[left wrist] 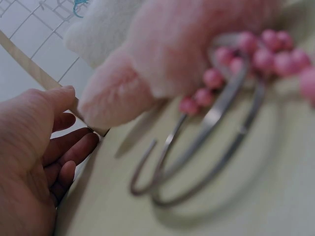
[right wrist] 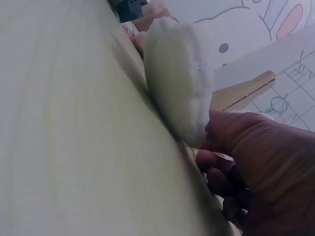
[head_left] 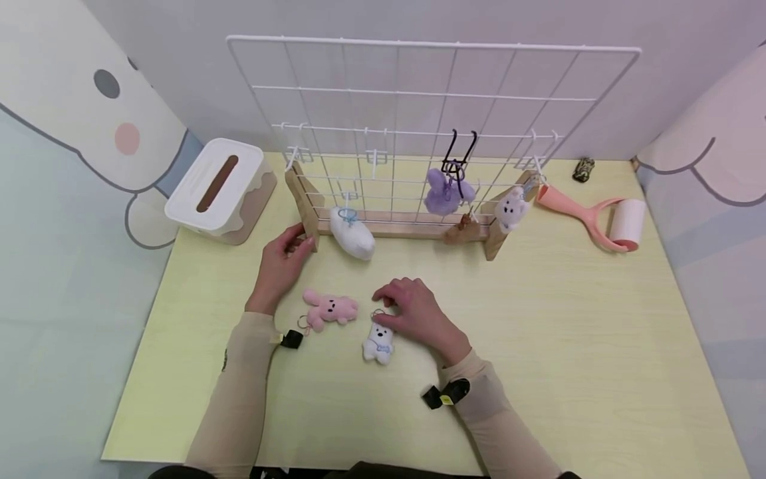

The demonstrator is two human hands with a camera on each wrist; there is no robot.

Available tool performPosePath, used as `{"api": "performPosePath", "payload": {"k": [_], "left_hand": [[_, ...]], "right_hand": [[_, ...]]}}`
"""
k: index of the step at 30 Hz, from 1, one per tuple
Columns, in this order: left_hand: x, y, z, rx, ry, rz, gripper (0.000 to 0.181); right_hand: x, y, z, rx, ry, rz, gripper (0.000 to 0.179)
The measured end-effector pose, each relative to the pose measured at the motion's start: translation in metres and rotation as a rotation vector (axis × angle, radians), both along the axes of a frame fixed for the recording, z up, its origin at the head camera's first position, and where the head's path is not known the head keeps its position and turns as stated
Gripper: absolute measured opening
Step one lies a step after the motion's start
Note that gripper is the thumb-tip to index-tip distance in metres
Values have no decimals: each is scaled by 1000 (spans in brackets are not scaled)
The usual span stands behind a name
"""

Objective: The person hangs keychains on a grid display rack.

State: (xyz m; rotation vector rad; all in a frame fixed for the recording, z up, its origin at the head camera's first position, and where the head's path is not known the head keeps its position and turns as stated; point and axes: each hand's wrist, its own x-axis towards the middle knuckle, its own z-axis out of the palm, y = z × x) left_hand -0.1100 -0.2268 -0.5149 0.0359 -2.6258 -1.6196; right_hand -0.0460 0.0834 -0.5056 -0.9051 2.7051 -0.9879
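Observation:
My left hand (head_left: 287,259) touches the left foot (head_left: 304,206) of the rack's wooden base, with loosely bent fingers and thumb at its front end. Just in front of that hand, a pink plush keychain (head_left: 334,309) lies face up; its metal ring and pink beads (left wrist: 263,60) loom large in the left wrist view. A small white bear keychain (head_left: 379,344) with a blue bow lies to the right of the pink one. Over the bear's head is my right hand (head_left: 419,313), thumb at its ring and a gap showing between thumb and index finger.
Behind stands a white wire grid rack (head_left: 431,45) with hooks. On it hang a white plush (head_left: 352,238), a purple plush (head_left: 445,194), a brown plush (head_left: 462,231) and a white bear (head_left: 511,209). A tissue box (head_left: 217,189) stands left; a lint roller (head_left: 628,223) lies right.

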Motion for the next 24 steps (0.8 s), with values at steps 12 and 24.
{"api": "performPosePath", "payload": {"k": [12, 24], "left_hand": [[0, 1, 1, 7, -9, -2, 47], [0, 2, 1, 5, -5, 3, 46]], "right_hand": [[-3, 0, -1, 22, -6, 7, 18], [-7, 9, -1, -143, -146, -6, 11]]}}
